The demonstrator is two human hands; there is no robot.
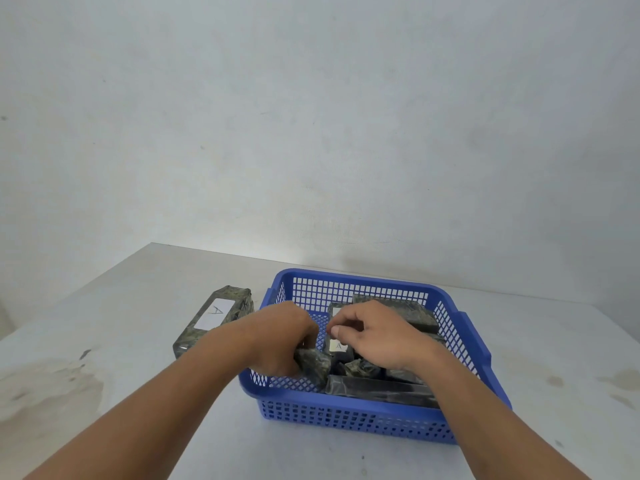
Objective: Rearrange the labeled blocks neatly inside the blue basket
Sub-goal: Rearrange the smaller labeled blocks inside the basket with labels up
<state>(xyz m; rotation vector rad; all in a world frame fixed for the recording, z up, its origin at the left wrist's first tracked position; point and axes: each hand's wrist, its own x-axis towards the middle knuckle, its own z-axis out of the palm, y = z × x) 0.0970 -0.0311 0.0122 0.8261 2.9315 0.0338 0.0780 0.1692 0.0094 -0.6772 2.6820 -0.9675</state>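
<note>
A blue mesh basket [363,415] stands on the white table, right of centre. Several dark, plastic-wrapped blocks lie jumbled inside it. My left hand [280,336] reaches into the basket's left half and is closed around the end of one dark block [313,367]. My right hand [375,332] hovers over the middle, fingers curled, thumb and forefinger pinched just above a block with a white "A" label [338,346]. Whether it grips anything is unclear. One long block [381,389] lies along the near wall. Another block with an "A" label [216,315] lies on the table left of the basket.
A grey-white wall rises behind the table's far edge [207,251]. Brownish stains mark the table at the near left [52,386] and far right [616,382]. Both my forearms cross the table's near part toward the basket.
</note>
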